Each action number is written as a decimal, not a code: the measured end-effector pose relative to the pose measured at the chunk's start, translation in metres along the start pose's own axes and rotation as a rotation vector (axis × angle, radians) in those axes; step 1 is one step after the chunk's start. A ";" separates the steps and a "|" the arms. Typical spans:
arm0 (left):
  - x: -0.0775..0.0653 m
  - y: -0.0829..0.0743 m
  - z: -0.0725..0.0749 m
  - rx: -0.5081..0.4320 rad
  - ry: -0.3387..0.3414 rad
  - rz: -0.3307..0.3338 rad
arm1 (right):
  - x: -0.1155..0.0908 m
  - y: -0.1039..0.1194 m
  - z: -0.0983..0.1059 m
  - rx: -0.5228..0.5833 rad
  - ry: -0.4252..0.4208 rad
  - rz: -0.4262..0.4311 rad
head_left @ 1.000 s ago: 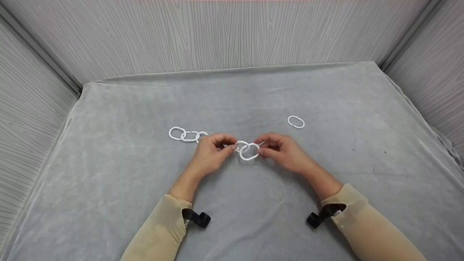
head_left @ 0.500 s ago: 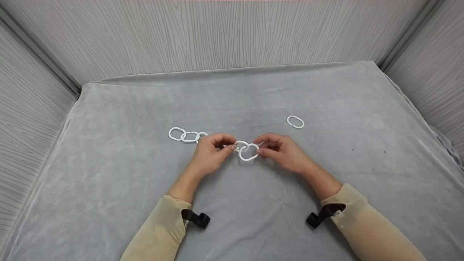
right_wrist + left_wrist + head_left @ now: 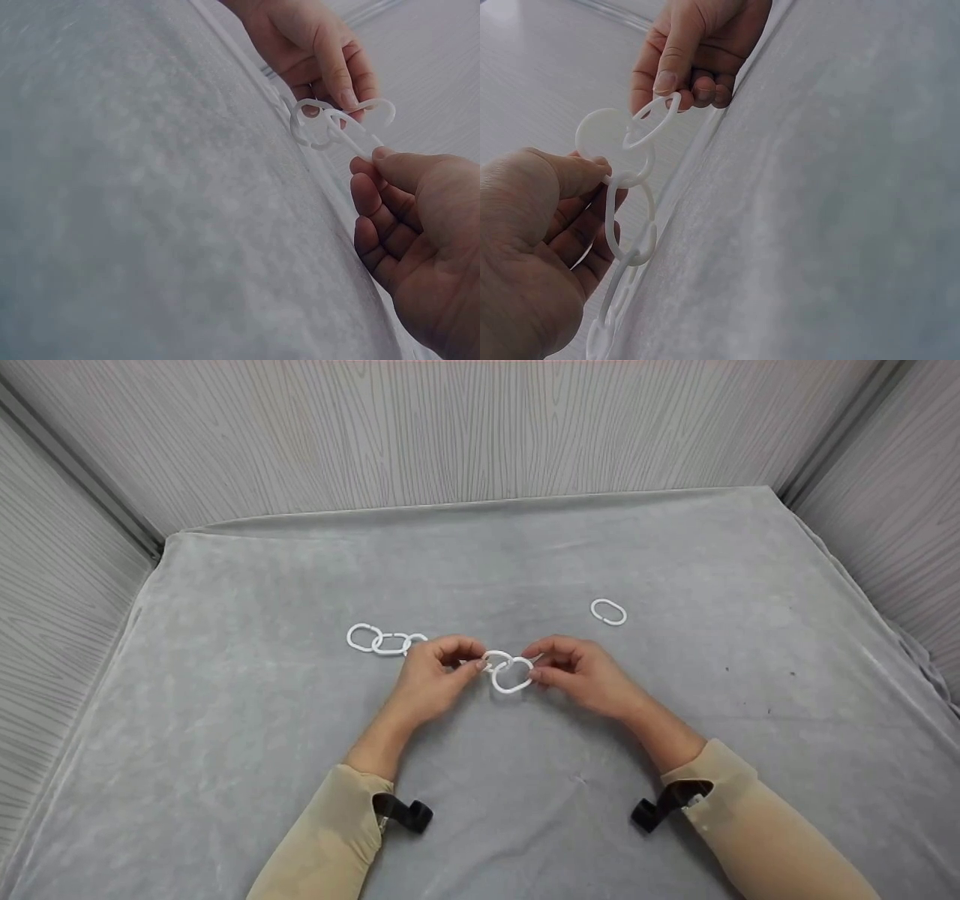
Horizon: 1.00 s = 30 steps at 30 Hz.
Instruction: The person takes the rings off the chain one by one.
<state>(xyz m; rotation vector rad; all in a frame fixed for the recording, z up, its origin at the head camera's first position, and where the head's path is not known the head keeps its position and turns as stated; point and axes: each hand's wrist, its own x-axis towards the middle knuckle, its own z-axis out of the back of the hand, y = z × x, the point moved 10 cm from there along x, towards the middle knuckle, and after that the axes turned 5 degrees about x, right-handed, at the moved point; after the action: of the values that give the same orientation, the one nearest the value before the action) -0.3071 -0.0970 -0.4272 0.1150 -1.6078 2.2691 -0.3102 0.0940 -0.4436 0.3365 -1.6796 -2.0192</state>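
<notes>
My left grip [image 3: 439, 679] pinches the white chain's [image 3: 390, 652] end link [image 3: 496, 652] | my right grip [image 3: 581, 671] pinches a ring [image 3: 509, 691] crossing that link, over the desk [image 3: 480, 570] | I judge them light, stiff, slightly slick; I'd hold each by its rim, off any gap.

White links [image 3: 610, 214] — in left grip [image 3: 536, 244], right grip [image 3: 699, 46]

From the head, we look forward and down from above, over the surface [image 3: 487, 825] to the wall [image 3: 480, 435] behind. From the left wrist, we look close past the left hand [image 3: 536, 244], the right hand [image 3: 701, 52] farther off; from the right wrist, that order is reversed. All three views share the links [image 3: 632, 181].
</notes>
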 end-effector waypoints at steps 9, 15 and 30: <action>0.000 -0.001 0.001 0.005 -0.005 -0.015 | 0.000 0.001 0.000 0.020 0.003 0.000; 0.000 0.000 0.001 -0.001 -0.008 -0.014 | 0.000 0.000 0.001 0.004 -0.002 0.011; 0.002 0.000 0.001 -0.001 -0.013 -0.026 | 0.000 0.000 0.001 0.003 0.001 0.011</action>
<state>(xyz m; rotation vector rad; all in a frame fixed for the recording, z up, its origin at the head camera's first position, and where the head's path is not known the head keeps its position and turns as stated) -0.3088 -0.0978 -0.4263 0.1493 -1.6046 2.2523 -0.3105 0.0944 -0.4434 0.3284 -1.6807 -2.0086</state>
